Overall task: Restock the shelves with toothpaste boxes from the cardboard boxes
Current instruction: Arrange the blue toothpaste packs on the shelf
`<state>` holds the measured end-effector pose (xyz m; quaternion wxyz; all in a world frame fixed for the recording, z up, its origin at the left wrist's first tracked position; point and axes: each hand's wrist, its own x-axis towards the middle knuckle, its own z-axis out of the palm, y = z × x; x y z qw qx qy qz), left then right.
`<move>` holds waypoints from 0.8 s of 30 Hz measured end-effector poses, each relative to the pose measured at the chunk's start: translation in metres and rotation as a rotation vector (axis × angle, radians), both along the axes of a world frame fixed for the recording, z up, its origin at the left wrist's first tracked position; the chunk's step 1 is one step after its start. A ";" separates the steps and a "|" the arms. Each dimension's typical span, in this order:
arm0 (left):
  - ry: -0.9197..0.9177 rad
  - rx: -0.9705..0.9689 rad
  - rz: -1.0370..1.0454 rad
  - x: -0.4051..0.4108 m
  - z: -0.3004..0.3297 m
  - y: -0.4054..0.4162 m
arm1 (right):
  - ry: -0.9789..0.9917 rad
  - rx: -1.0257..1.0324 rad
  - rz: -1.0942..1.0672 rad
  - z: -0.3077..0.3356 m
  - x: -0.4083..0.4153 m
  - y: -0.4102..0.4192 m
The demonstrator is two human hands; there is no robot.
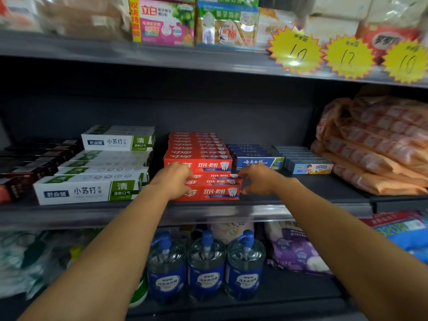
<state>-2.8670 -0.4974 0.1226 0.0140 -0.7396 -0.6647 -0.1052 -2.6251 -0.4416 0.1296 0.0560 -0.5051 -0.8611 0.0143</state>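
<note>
One head-worn wide-angle view faces the shelf (208, 212) squarely from close up, looking slightly down along both forearms, edges bowed and blurred.

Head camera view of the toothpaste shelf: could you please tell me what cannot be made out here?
- Cardboard boxes: out of frame.
- Left end of the front red toothpaste boxes: covered by the left hand.
- Right hand: fingers curl at the stack's right end; actual grip unclear.
- Top-shelf goods at left: blurred.
- Black boxes: dark, cut by the left edge, labels unreadable.
</note>
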 end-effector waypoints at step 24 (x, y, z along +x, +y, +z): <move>-0.009 -0.003 -0.011 -0.001 -0.002 0.001 | -0.011 -0.005 0.005 -0.004 -0.002 0.006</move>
